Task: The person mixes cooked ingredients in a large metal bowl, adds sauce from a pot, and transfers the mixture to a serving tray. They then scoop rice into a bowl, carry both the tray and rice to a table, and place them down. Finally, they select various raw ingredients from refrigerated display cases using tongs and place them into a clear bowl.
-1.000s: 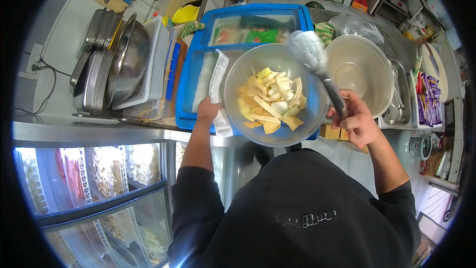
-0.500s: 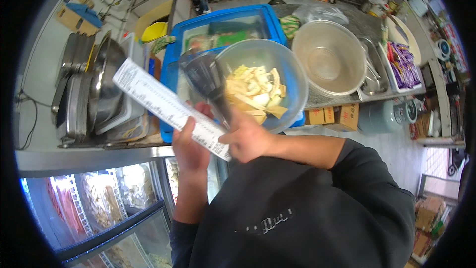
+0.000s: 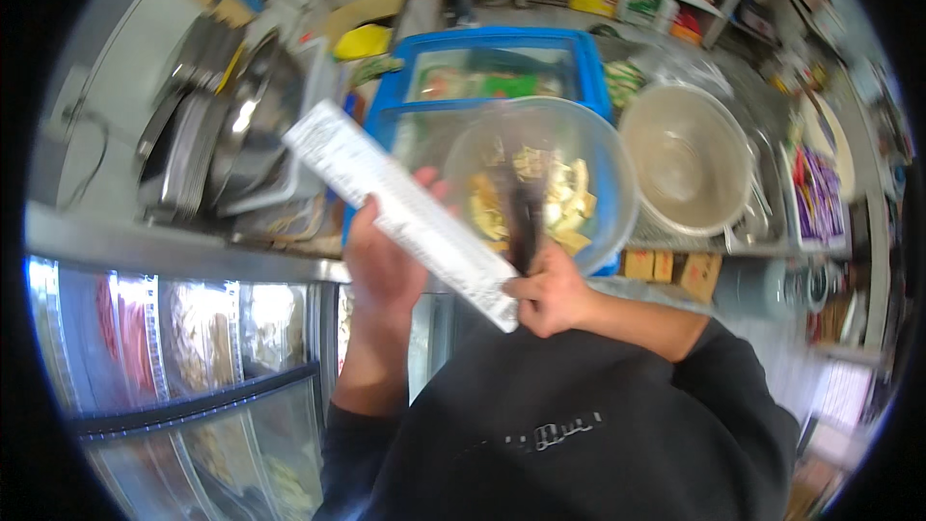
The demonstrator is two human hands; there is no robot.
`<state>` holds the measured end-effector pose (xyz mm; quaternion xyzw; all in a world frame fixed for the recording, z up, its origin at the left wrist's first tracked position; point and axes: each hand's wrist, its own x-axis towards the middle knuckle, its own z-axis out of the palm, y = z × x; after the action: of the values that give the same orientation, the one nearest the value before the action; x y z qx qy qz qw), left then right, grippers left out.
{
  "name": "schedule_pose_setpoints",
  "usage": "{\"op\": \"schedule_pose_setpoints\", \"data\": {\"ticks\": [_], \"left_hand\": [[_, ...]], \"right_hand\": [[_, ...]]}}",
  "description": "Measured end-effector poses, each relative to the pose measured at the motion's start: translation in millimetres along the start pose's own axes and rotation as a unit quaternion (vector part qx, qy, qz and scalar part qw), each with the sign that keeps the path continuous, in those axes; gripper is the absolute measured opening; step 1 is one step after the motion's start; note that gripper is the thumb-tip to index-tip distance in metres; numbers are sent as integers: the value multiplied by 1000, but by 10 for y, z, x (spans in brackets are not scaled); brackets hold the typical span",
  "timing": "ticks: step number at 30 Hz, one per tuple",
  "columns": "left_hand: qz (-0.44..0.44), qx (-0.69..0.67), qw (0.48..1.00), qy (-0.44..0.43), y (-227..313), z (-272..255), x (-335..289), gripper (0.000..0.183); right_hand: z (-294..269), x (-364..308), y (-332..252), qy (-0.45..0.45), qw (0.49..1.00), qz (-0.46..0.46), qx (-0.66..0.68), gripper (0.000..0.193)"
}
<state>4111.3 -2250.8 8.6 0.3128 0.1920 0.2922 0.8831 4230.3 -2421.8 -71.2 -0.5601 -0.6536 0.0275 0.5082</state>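
A long white printed paper slip (image 3: 405,217) slants across the view. Its middle is pinched by my left hand (image 3: 386,260), thumb on top and fingers behind. My right hand (image 3: 552,297) is closed round the lower end of a dark tool (image 3: 526,217), broad toward its far end and smeared by motion, so its kind cannot be told. The right thumb also touches the slip's lower end. Behind the tool stands a clear round tub (image 3: 622,188) with pale yellow food pieces (image 3: 569,207), partly hidden by the tool and hand.
Blue-rimmed containers (image 3: 381,96) stand behind and left of the tub. An off-white round bucket (image 3: 685,159) stands right of it, near purple packets (image 3: 820,195). Metal bowls and pans (image 3: 256,130) crowd the left. Below is a lit glass-doored fridge (image 3: 193,386) with bagged food.
My view has shifted, so the scene sits further right. The dark tool has swung from leaning left to nearly upright across the tub. Both hands keep their holds.
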Motion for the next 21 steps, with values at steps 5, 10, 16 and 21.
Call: {"op": "schedule_pose_setpoints", "data": {"ticks": [5, 10, 16, 21], "left_hand": [[14, -56, 998, -12, 37, 134, -25, 62], [33, -86, 992, -84, 47, 194, -84, 64], [45, -64, 994, -75, 51, 199, -117, 63], [51, -42, 996, -65, 58, 238, -129, 62]], "right_hand": [[-216, 81, 10, -21, 999, -30, -9, 22], [-278, 148, -13, -42, 999, -22, -5, 23], [-299, 194, -1, -34, 998, -50, 6, 22], [-316, 221, -8, -31, 998, -57, 3, 22]]}}
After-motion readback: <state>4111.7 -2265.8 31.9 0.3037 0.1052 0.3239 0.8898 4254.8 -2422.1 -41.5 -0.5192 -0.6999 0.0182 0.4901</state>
